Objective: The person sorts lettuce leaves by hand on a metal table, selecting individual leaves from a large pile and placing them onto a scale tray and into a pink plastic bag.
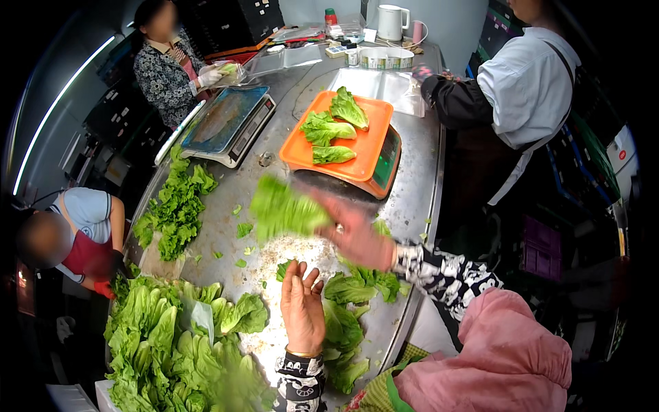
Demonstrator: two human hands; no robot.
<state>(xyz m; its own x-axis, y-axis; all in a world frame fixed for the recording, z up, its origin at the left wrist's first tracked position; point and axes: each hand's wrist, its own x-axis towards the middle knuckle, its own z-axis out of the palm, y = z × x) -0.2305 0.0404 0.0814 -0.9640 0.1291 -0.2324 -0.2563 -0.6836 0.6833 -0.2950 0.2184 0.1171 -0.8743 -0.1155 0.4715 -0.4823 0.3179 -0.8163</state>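
Observation:
A head of green lettuce [285,208], blurred by motion, is gripped at its base by my right hand [355,232] over the middle of the metal table [288,335]. My left hand [304,309] holds nothing; its palm is turned up and its fingers are apart, near a small leaf scrap [283,269]. Just beyond my right hand, an orange tray [304,147] sits on a digital scale [386,159] with three lettuce pieces [327,129] on it. Loose lettuce leaves [342,324] lie to the right of my left hand.
A large lettuce heap [159,340] fills the near left, with another pile [180,206] beyond it. A second scale [226,123] stands farther back. People work at left [85,232], far left [165,67] and right [525,87]. Clear plastic bags [401,92] and a white kettle [391,23] are farther off.

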